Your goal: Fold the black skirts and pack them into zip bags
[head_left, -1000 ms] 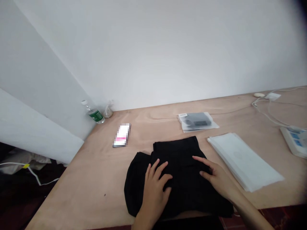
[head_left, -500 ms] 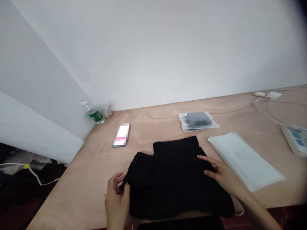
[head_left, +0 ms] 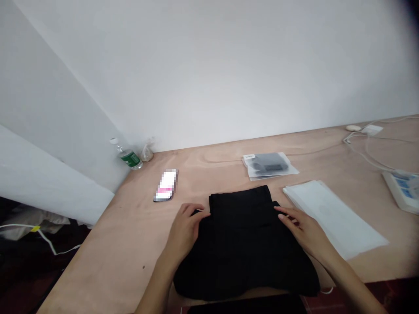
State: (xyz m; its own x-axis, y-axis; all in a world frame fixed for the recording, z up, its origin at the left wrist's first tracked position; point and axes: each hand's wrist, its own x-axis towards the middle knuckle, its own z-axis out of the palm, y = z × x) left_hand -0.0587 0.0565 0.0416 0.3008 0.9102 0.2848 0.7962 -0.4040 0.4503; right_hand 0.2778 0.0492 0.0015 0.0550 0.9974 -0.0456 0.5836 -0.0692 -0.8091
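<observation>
A folded black garment (head_left: 242, 248) lies on the wooden table in front of me, its narrower part pointing toward the wall. My left hand (head_left: 186, 229) is at its upper left corner, thumb and fingers closed on the folded edge there. On the opposite side, my right hand (head_left: 303, 229) pinches the garment's upper right edge between thumb and fingers. Which kind of garment it is, I cannot tell from the folds.
White plastic packaging (head_left: 334, 218) lies just right of the garment. Behind it is a clear bag with a dark item (head_left: 270, 165). A phone (head_left: 166, 185), a water bottle (head_left: 130, 158) and a small knotted bag (head_left: 147, 151) are at left. A power strip (head_left: 402, 189) and cables (head_left: 366, 152) lie right.
My left hand has moved up and right from the garment's left side to its upper corner, and that side now lies farther in. My right hand has shifted slightly to the edge.
</observation>
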